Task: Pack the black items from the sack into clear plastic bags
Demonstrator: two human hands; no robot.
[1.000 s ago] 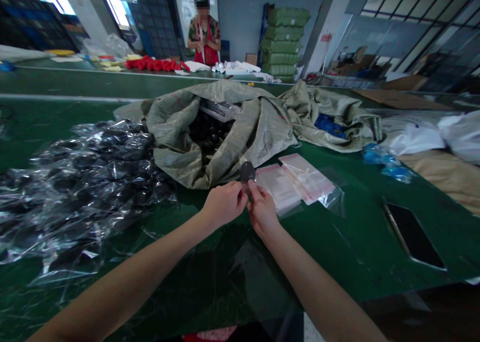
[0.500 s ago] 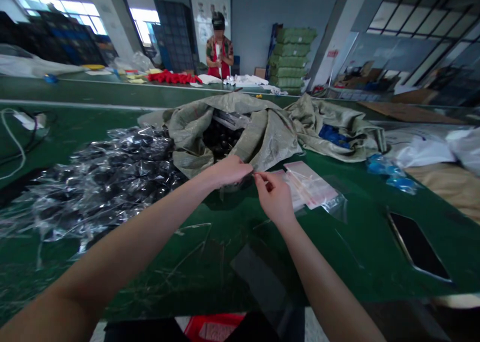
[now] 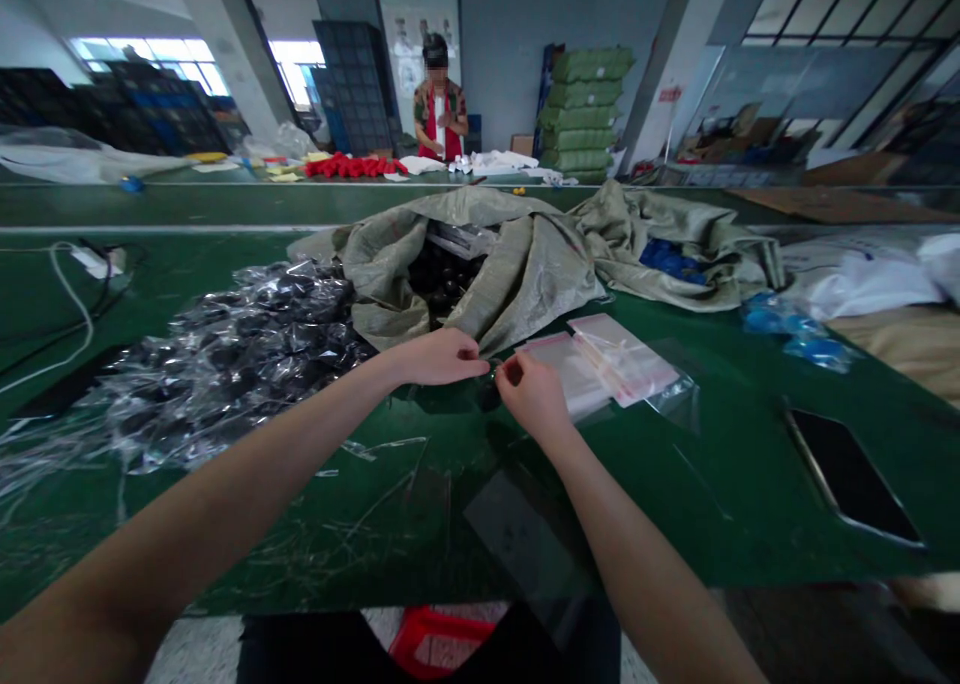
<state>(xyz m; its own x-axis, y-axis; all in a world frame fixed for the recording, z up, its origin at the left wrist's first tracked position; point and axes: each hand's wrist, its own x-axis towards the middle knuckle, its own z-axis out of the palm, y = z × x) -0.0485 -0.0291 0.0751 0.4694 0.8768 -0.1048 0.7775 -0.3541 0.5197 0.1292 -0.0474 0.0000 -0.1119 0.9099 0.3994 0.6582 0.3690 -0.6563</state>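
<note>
My left hand (image 3: 448, 356) and my right hand (image 3: 534, 392) meet over the table in front of the open sack. Fingers and thumb of each are pinched at the top of a small bagged black item (image 3: 489, 394), which hangs between them; its clear wrapping is hard to make out. Beside my right hand lie stacks of flat clear plastic bags (image 3: 619, 359). To the left of my left hand spreads a heap of black items in clear wrap (image 3: 247, 354). The woven sack (image 3: 525, 274) behind holds loose black round pieces (image 3: 442, 276).
A second woven sack (image 3: 739, 264) with blue pieces stands at the right, near blue wrapped items (image 3: 802, 329). A phone (image 3: 851, 474) lies at the right on the green table (image 3: 360, 564). Across the way a person (image 3: 440, 114) stands behind red pieces (image 3: 352, 166).
Both hands have shifted slightly down and left in view, and the gap between them is a little wider. The dark item shows more clearly between them. The view has tilted slightly.
</note>
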